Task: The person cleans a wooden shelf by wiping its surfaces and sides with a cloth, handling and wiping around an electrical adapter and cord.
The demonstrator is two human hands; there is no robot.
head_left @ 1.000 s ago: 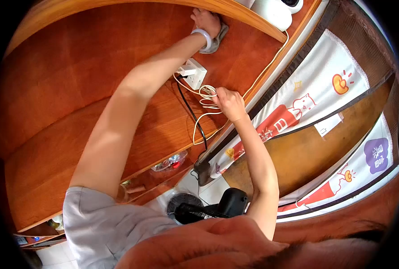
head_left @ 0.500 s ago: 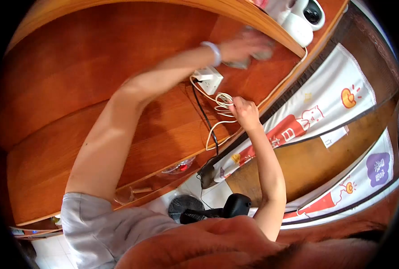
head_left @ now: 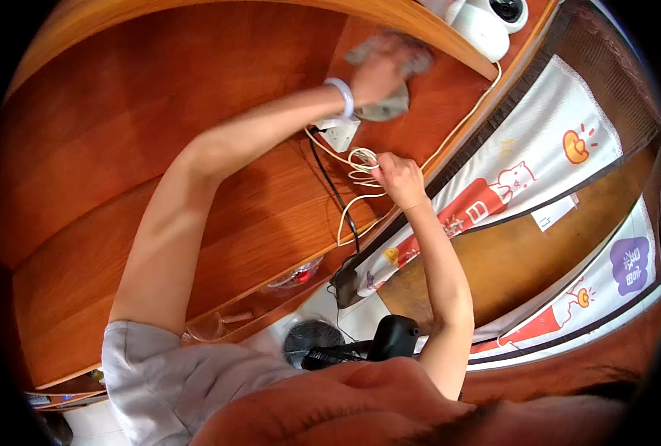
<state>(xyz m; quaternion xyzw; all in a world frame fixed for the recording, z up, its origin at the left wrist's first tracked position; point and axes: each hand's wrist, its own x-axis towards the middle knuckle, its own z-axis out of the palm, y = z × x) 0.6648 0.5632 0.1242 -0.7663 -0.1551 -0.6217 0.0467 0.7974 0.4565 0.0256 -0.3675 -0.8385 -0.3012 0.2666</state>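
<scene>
My left hand (head_left: 378, 78), with a pale bangle (head_left: 341, 98) on its wrist, is pressed to the wooden panel at the upper right of the shelf. It grips a grey cloth (head_left: 387, 105), which bunches around the fingers and hangs below; motion blurs the fingertips. Lower down, my right hand (head_left: 401, 181) pinches a coiled white cable (head_left: 361, 165) at the coil's right side. Just under my left wrist, a white power strip (head_left: 339, 137) holds a plug, and a black cord (head_left: 332, 182) runs down from it.
A white camera (head_left: 486, 30) stands on the ledge at the upper right. Printed curtains (head_left: 486, 197) hang along the right. The wooden shelf (head_left: 256, 215) has a front edge, with glass items (head_left: 297, 276) beneath. A black fan-like object (head_left: 393, 338) is below.
My left hand has moved left and slightly down with the cloth, and more of the cloth shows. My right hand keeps hold of the coil. The view has shifted slightly.
</scene>
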